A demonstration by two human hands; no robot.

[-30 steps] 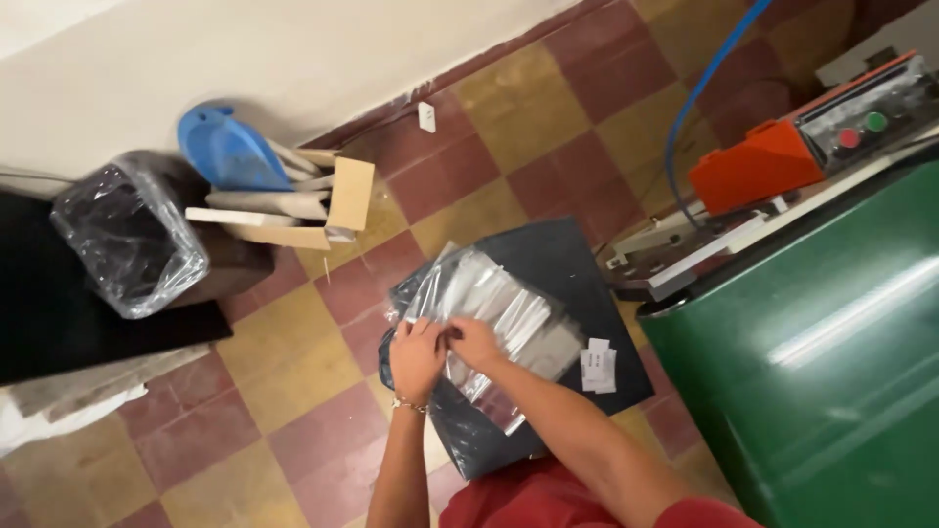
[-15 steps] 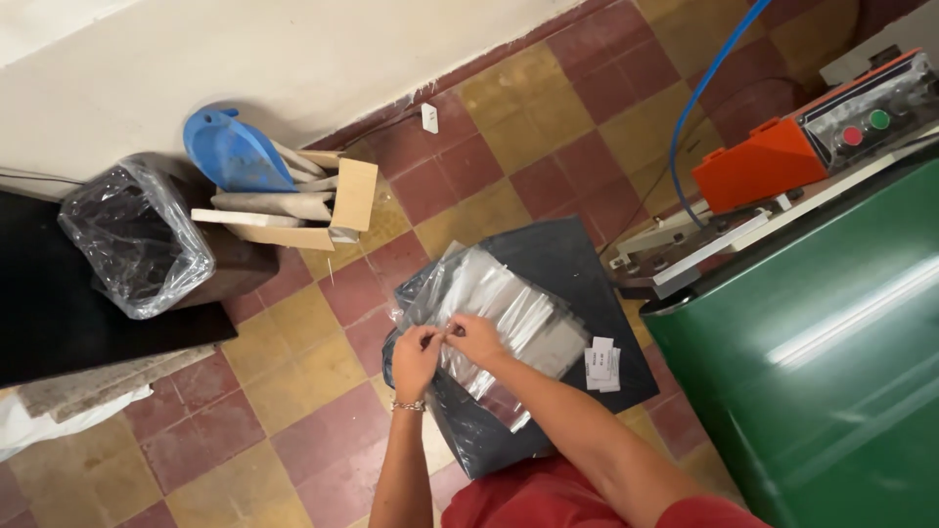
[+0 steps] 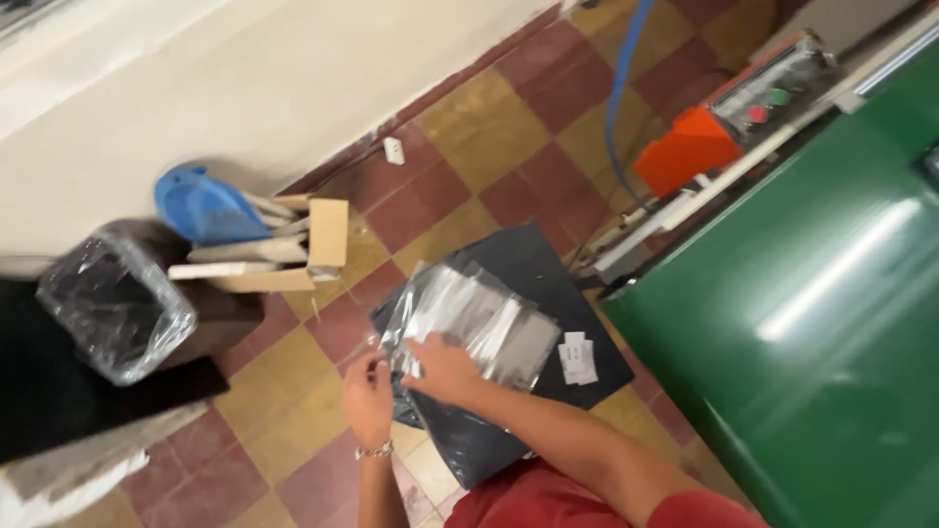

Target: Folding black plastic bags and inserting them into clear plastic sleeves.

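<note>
Both forearms extend forward from the bottom edge, wrists bent down over a stack of clear plastic bags (image 3: 479,323) that lies on a dark sheet (image 3: 548,284) spread over the red-and-yellow tiled floor (image 3: 469,147). The right hand (image 3: 442,369) rests palm-down on the near edge of the stack, fingers curled onto the plastic; whether it pinches a bag cannot be told. The left hand (image 3: 367,396), a bracelet at its wrist, sits just beside the stack's near-left corner, fingers bent at the plastic's edge, its grip blurred and indeterminate.
</note>
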